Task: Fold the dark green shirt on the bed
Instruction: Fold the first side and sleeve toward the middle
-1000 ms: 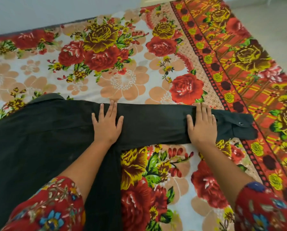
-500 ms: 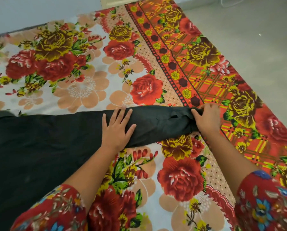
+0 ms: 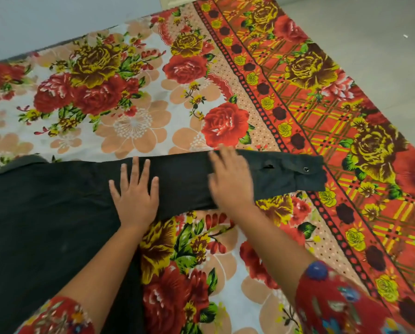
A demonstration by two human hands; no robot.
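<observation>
Your dark green shirt (image 3: 45, 213) lies spread across the left of the frame on the flowered sheet (image 3: 134, 104). Your left hand (image 3: 135, 196) presses flat on its sleeve (image 3: 184, 179), fingers straight and spread. Just right of it, your blurred right hand (image 3: 230, 182) rests on the sleeve, fingers extended, grasping nothing. The cuff (image 3: 305, 172) lies at right of center.

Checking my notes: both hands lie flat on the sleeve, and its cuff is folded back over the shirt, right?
No. The head view shows the left hand and right hand flat on the sleeve, but the cuff lies stretched out rightward on the bedsheet.
</observation>
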